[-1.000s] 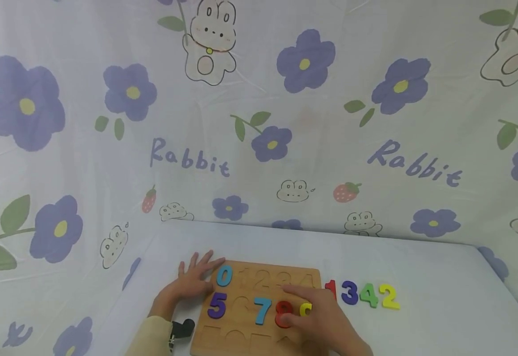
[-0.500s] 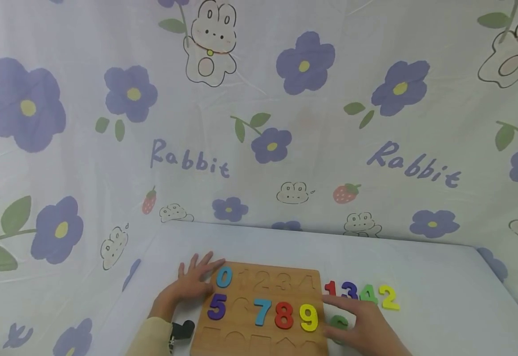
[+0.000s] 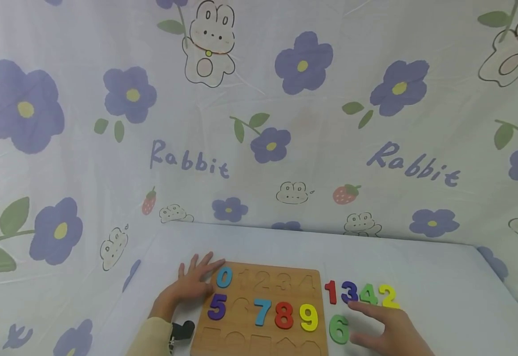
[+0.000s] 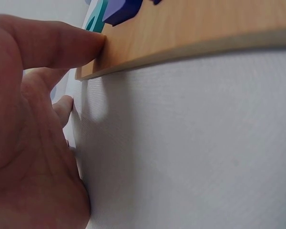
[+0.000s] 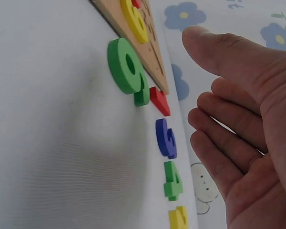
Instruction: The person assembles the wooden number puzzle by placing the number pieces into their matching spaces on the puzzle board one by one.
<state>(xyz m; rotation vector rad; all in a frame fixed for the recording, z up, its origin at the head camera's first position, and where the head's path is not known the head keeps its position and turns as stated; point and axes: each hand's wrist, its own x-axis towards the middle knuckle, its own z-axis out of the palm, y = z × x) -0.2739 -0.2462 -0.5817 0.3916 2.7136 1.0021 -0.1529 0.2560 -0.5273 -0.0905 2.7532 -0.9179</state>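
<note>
A wooden number puzzle board (image 3: 230, 326) lies on the table with a blue 0 (image 3: 224, 277), purple 5 (image 3: 217, 307), blue 7 (image 3: 262, 312), red 8 (image 3: 283, 315) and yellow 9 (image 3: 309, 317) on it. At its upper left corner rests my left hand (image 3: 187, 289), fingers spread; in the left wrist view the thumb (image 4: 66, 45) touches the board's edge. My right hand (image 3: 394, 329) hovers beside a loose green 6 (image 3: 339, 329), thumb and fingers apart, holding nothing. That 6 lies just right of the board.
Beyond the right hand, a red 1 (image 3: 331, 292), dark blue 3 (image 3: 350, 292), green 4 (image 3: 368, 294) and yellow 2 (image 3: 387, 295) stand in a row. Vacant number recesses line the board's top row. A flowered cloth (image 3: 321, 123) hangs behind the white table (image 3: 454, 291).
My right hand has moved right, off the board and past the green 6, uncovering the 8, the 9 and the 6. The left hand stays in place.
</note>
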